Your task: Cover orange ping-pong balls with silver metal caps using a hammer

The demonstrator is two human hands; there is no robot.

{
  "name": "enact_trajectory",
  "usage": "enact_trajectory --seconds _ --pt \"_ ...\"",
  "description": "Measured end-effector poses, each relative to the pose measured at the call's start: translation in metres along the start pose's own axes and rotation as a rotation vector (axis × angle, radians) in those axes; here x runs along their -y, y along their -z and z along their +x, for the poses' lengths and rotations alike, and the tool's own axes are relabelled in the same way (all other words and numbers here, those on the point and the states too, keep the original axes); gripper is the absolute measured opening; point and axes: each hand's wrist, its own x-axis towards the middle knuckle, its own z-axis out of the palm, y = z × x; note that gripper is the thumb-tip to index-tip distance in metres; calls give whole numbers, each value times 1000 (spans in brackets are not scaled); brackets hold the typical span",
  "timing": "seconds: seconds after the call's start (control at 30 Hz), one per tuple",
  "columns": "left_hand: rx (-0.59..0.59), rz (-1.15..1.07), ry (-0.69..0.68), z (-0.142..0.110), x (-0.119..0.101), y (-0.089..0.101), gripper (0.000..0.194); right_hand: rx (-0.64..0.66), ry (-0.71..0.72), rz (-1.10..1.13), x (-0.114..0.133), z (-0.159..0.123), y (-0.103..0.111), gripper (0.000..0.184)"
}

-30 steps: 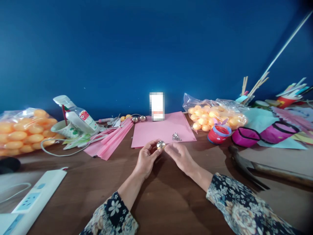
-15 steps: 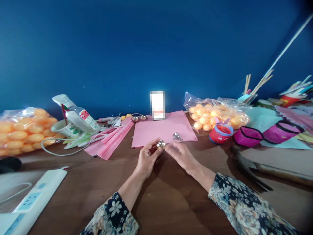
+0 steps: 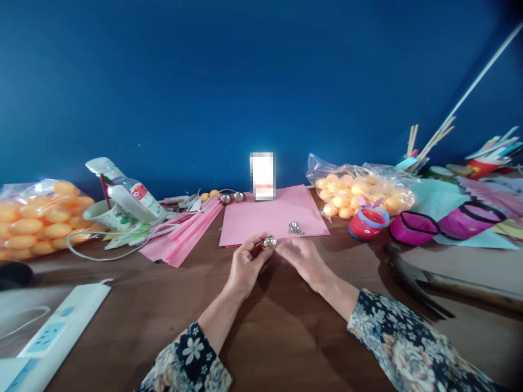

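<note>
My left hand [image 3: 248, 267] is closed, its thumb and fingers gripping a small shiny ball [image 3: 269, 242] that looks silver on top and golden lower down. At the ball's right side are the bent fingers of my right hand [image 3: 304, 264], pinched together. Whether they touch the ball or hold something tiny cannot be made out. Just beyond the right hand, a small heap of silvery bits [image 3: 295, 228] lies on pink paper sheets [image 3: 265, 220]. Two similar shiny balls [image 3: 231, 198] sit at the paper's back left corner.
Bags of orange balls stand at left [image 3: 41, 223] and back right [image 3: 359, 193]. A hammer [image 3: 441, 280] lies on the right, near purple fabric rings [image 3: 414, 227] and a red pot [image 3: 368, 224]. A white power strip [image 3: 61, 321] occupies the left. Pink strips [image 3: 180, 237] lie beside a bottle [image 3: 134, 190].
The hands and the ball stay almost in place. The whole view has shifted very slightly.
</note>
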Motion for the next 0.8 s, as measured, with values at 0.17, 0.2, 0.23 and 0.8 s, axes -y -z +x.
enact_trajectory --seconds 0.17,0.2,0.23,0.8 --pt "-18 4 6 -1 -1 -1 43 -6 -24 43 -1 0 0 30" --pt "-20 1 13 -1 -1 -1 43 -8 -24 43 0 0 0 30" --pt "-20 -4 19 -1 -1 -1 44 -12 -25 43 0 0 -1 31" --pt "-46 62 -17 -1 3 0 43 -66 -5 41 -3 2 -3 29"
